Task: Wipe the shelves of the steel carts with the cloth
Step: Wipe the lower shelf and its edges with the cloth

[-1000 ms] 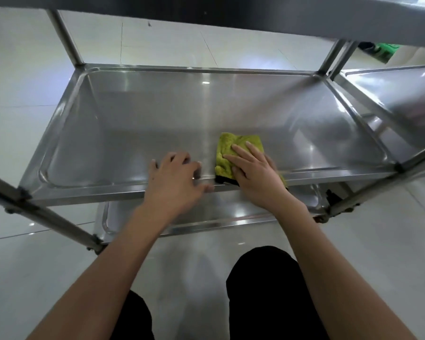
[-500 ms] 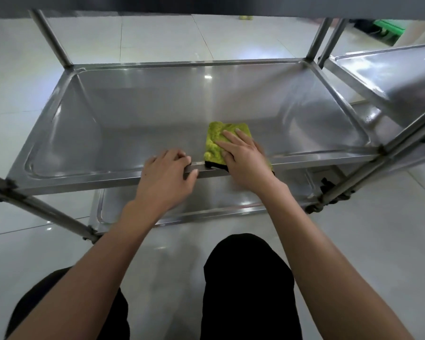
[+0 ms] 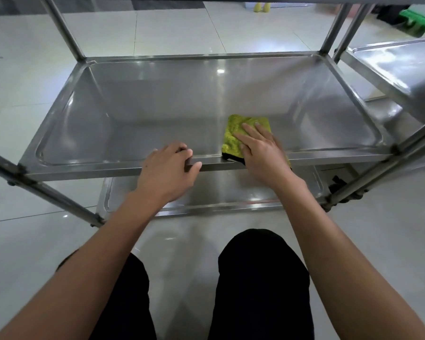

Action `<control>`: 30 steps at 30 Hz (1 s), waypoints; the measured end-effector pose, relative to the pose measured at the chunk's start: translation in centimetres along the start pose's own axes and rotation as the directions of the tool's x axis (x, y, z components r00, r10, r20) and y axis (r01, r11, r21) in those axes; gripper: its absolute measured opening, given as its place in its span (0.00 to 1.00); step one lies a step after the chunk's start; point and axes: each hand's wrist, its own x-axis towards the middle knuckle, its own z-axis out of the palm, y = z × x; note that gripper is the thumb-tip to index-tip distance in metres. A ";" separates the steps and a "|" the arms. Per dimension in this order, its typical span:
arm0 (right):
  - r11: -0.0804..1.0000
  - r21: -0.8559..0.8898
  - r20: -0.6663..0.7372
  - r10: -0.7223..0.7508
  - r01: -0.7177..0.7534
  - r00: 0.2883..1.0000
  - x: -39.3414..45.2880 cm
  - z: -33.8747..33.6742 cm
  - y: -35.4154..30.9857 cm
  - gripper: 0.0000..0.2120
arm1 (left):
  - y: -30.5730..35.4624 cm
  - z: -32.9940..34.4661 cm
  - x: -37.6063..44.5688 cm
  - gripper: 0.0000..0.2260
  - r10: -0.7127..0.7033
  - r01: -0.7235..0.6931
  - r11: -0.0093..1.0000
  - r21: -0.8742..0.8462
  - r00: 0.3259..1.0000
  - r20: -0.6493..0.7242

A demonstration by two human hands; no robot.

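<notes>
A person crouches before a steel cart. At centre frame, the right hand [image 3: 263, 153] presses flat, fingers straight, on a yellow-green cloth [image 3: 241, 133] lying on the middle shelf [image 3: 157, 106] by its front rim. The left hand [image 3: 166, 170] curls over that rim, bracing. Wiping seems underway; next likely sweeps toward the unwiped left side.

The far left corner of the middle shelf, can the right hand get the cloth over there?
Probably yes: the middle shelf lies bare between the cloth under the right hand and that corner.
</notes>
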 end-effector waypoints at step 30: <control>0.858 -0.200 -0.131 0.455 -0.473 0.881 -1.9 -9.7 22.8 0.21 | 18.7 5.2 7.0 0.13 0.138 -0.138 0.990 -0.003 0.990 0.002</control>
